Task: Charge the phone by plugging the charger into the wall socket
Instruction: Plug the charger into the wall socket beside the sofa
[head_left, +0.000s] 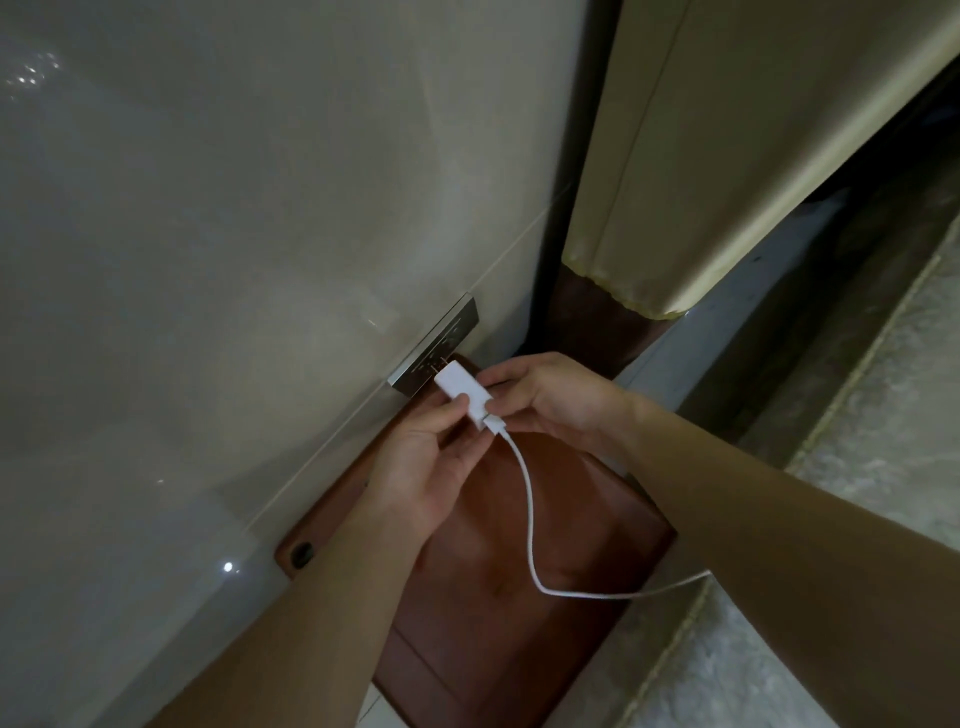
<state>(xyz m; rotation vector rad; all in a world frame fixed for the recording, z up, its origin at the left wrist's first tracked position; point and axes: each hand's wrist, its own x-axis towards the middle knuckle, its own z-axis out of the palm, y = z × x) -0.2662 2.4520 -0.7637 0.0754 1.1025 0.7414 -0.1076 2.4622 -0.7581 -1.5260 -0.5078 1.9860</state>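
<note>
Both hands hold the white charger (464, 393) just in front of the socket (435, 345), a dark plate on the glossy wall (208, 234), with the prongs pointing at the slots and seemingly just at their mouths, not yet pushed home. The left hand (431, 457) has its thumb and fingers closed on the rear of the charger body, likely to drive it forward; the right hand (540, 397) pinches the same end from the other side, by the cable plug, probably to steady the angle so the prongs line up. The cable (529, 512) hangs slack from the charger and runs off under the right forearm, so it does not tug on the plug. The phone is not in view. Below lies a brown board (519, 597) against the foot of the wall
</note>
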